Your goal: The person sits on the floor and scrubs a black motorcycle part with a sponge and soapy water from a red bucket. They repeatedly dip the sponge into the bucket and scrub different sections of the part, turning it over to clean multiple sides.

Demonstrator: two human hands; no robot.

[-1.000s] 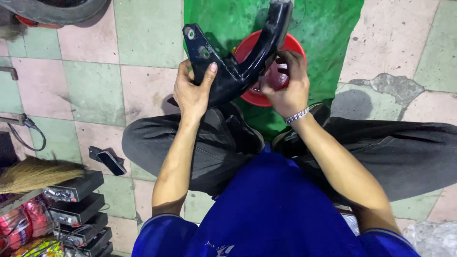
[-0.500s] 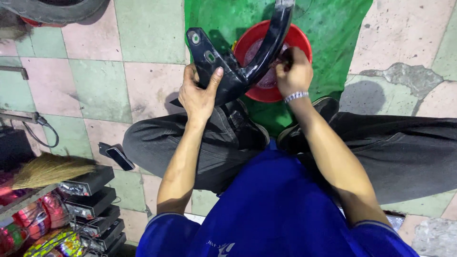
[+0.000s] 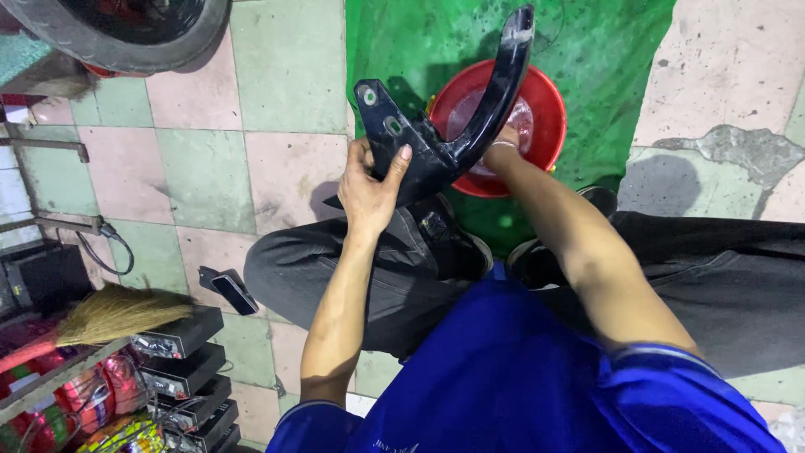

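My left hand (image 3: 371,186) grips a curved black plastic motorcycle part (image 3: 457,138) near its lower bend, holding it upright over my lap. The part's long arm rises across a red basin (image 3: 549,96) holding cloudy liquid. My right hand (image 3: 506,137) reaches behind the black part toward the basin; only its wrist with a bracelet shows, and the fingers are hidden. The basin rests on a green sheet (image 3: 604,50) spread on the tiled floor. I sit cross-legged in grey trousers and a blue shirt.
A tyre (image 3: 126,29) lies at the top left. A small black object (image 3: 228,290) lies on the tiles beside my left knee. A straw broom (image 3: 109,315), stacked black boxes (image 3: 180,369) and coloured packets sit at the lower left. Metal bars stand at the left edge.
My right hand has dropped behind the black part toward the basin, so its fingers are now out of sight. The left hand keeps its grip and the part has tilted slightly.
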